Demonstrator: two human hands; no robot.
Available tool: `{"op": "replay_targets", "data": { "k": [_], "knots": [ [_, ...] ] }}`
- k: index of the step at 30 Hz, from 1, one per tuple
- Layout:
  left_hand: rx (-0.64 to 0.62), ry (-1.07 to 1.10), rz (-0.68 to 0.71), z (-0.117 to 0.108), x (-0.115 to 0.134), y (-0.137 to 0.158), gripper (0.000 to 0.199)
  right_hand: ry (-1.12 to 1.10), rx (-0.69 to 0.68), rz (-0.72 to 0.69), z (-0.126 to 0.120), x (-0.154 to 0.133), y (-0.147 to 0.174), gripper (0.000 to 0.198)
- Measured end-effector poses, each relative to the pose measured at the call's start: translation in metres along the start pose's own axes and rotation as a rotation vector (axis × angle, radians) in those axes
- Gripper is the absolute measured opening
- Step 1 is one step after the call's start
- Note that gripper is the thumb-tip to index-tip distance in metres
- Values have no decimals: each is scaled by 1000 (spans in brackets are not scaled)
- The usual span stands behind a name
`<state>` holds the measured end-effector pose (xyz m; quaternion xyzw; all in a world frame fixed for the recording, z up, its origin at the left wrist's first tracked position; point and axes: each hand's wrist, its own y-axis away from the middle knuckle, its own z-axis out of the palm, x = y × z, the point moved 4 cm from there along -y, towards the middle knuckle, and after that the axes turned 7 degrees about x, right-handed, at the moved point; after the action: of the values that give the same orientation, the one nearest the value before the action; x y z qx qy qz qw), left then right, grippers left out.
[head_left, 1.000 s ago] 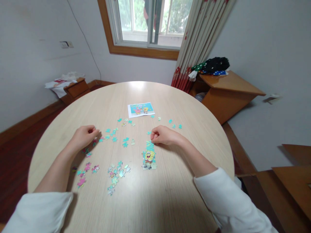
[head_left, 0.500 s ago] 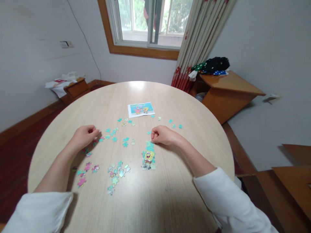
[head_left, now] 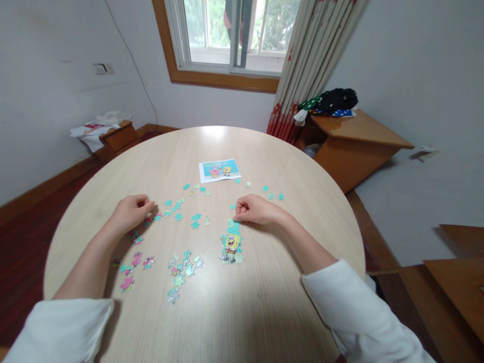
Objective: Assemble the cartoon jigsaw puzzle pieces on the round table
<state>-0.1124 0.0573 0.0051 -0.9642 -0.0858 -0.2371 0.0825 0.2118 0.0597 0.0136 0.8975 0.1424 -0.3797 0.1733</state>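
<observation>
A joined section of jigsaw puzzle [head_left: 231, 247] with a yellow cartoon figure lies in front of me, right of the table's middle. My right hand [head_left: 252, 208] is at its top edge, thumb and fingertips pinched on a small teal puzzle piece [head_left: 231, 222], mostly hidden by the fingers. A loose teal piece [head_left: 232, 206] lies just beyond those fingertips. My left hand [head_left: 130, 214] rests on the table at the left with its fingers curled closed, and nothing shows in them. Pink and teal loose pieces [head_left: 136, 259] lie beside and below that hand, some partly covered by it.
A printed reference picture [head_left: 220, 170] lies toward the far side of the round table [head_left: 280, 302]. Several loose pieces [head_left: 179, 277] form a cluster left of the joined section, and more [head_left: 271, 195] lie at the right. A wooden cabinet [head_left: 355, 136] with cloths stands beyond.
My right hand has shifted very slightly left at the top edge of the joined section. My left hand stays where it was.
</observation>
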Motion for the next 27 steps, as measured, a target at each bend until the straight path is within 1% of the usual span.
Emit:
{"op": "replay_targets", "data": {
  "k": [2,6,11,18,20,22,24,27],
  "knots": [
    [-5,3,-3,0,0,0,28,3,-19,7,1,-1,1,21],
    [-9,4,-6,1,0,0,28,94,-15,16,2,-6,4,27],
    [-7,16,-13,0,0,0,28,181,-29,32,-2,-7,7,29],
    [-18,-17,-2,-1,3,1,27,241,-33,31,-8,3,4,28],
    [-21,-12,-5,-1,4,2,27,197,-41,20,-8,8,2,28],
    [-24,-3,-5,-2,5,2,26,88,-56,9,-7,13,-1,26],
    [-20,4,0,-3,6,3,26,-82,-63,11,-8,20,-3,26],
    [-1,8,-2,-4,8,3,26,-331,-48,35,-12,29,-6,33]
  ]
}}
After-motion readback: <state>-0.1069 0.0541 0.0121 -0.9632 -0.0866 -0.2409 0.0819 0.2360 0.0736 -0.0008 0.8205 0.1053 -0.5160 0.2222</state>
